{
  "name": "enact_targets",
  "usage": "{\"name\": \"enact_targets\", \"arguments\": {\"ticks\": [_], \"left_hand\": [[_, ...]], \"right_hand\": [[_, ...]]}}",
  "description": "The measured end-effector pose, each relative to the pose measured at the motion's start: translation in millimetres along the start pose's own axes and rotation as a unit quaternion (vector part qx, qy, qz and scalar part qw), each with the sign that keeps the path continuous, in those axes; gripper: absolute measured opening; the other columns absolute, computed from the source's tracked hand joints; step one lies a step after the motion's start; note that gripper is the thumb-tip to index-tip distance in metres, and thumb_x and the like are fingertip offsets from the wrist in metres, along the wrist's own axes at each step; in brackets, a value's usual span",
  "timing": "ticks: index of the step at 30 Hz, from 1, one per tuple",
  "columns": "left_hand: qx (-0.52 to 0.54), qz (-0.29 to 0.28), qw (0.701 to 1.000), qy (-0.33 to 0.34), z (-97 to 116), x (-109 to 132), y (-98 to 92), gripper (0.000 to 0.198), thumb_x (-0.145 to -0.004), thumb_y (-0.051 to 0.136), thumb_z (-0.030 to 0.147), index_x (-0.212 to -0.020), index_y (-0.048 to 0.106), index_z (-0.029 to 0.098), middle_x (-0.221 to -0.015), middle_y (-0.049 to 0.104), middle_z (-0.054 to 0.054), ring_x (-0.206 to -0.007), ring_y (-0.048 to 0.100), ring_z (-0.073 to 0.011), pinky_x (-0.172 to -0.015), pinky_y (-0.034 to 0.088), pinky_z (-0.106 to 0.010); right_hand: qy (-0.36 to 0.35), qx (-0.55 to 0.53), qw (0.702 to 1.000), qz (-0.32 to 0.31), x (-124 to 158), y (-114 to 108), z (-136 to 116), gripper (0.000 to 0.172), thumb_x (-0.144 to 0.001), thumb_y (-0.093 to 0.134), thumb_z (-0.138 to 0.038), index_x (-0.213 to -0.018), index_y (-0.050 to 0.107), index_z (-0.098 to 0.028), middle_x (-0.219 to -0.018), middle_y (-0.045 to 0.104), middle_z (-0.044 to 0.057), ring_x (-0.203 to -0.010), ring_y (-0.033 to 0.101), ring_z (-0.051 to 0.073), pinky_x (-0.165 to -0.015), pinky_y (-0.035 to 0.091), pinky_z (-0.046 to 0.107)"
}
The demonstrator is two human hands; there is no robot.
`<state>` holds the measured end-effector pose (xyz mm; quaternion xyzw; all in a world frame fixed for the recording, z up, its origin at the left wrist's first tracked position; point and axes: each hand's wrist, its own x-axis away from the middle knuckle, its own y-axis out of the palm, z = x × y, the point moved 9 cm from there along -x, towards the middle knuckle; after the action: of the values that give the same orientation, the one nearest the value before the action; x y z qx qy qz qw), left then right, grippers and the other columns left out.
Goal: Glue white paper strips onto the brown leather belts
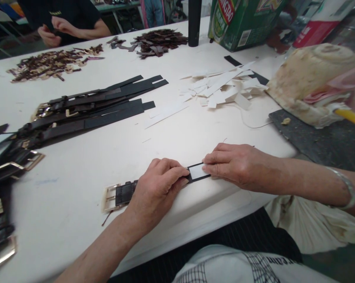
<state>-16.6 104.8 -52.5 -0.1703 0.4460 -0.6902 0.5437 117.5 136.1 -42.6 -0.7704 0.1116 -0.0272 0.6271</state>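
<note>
In the head view, we see a white table [77, 236] in a workroom, with another person [62, 17] across it. The dark belt [123, 193] lies close to the near edge. Its gold-coloured buckle [106, 199] points left, and its long axis runs rightward, slightly away from us. The left hand [158, 181] grips the belt; the right hand [239, 167] touches the white strip [196, 171] on it, but whether it grips we cannot tell. On the green carton [251, 23] we read "INGTAO"; on the white cloth [221, 263], "ream".
</note>
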Motion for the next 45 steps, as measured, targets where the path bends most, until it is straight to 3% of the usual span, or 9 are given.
{"name": "enact_targets", "arguments": {"ticks": [18, 26, 33, 45], "left_hand": [[-0.143, -0.069, 0.985, 0.067, 9, 3, 12.8, 0.037, -0.099, 0.046, 0.015, -0.131, 0.060, 0.026, -0.116, 0.057, -0.009, -0.097, 0.048, -0.0223, -0.081, 0.049, -0.037], [-0.152, -0.068, 0.983, 0.080, 7, 4, 13.5, 0.038, -0.099, 0.048, 0.016, -0.134, 0.058, 0.027, -0.117, 0.056, -0.009, -0.099, 0.048, -0.0220, -0.083, 0.050, -0.037], [-0.161, -0.061, 0.981, 0.089, 6, 6, 13.9, 0.042, -0.096, 0.048, 0.010, -0.133, 0.059, 0.026, -0.116, 0.056, -0.009, -0.098, 0.049, -0.0226, -0.080, 0.050, -0.037], [-0.160, -0.072, 0.982, 0.070, 1, 6, 15.4, 0.047, -0.093, 0.043, 0.011, -0.133, 0.060, 0.029, -0.117, 0.057, -0.010, -0.100, 0.052, -0.0255, -0.078, 0.053, -0.040]], "right_hand": [[-0.003, 0.003, 1.000, -0.013, -1, 0, 4, 0.024, -0.102, 0.045, -0.014, -0.103, 0.070, -0.015, -0.104, 0.064, 0.012, -0.093, 0.053, 0.021, -0.079, 0.049, 0.035], [0.016, -0.019, 1.000, 0.017, 21, -5, 19, 0.020, -0.101, 0.051, -0.016, -0.106, 0.069, -0.015, -0.111, 0.064, 0.012, -0.099, 0.055, 0.022, -0.082, 0.050, 0.035], [-0.008, -0.019, 0.999, 0.047, 42, -15, 29, 0.020, -0.101, 0.051, -0.019, -0.107, 0.069, -0.012, -0.112, 0.066, 0.012, -0.098, 0.057, 0.022, -0.083, 0.051, 0.035], [0.002, -0.040, 0.997, 0.063, 64, -20, 42, 0.019, -0.102, 0.052, -0.020, -0.105, 0.069, -0.012, -0.112, 0.067, 0.012, -0.098, 0.057, 0.020, -0.085, 0.051, 0.034]]}}
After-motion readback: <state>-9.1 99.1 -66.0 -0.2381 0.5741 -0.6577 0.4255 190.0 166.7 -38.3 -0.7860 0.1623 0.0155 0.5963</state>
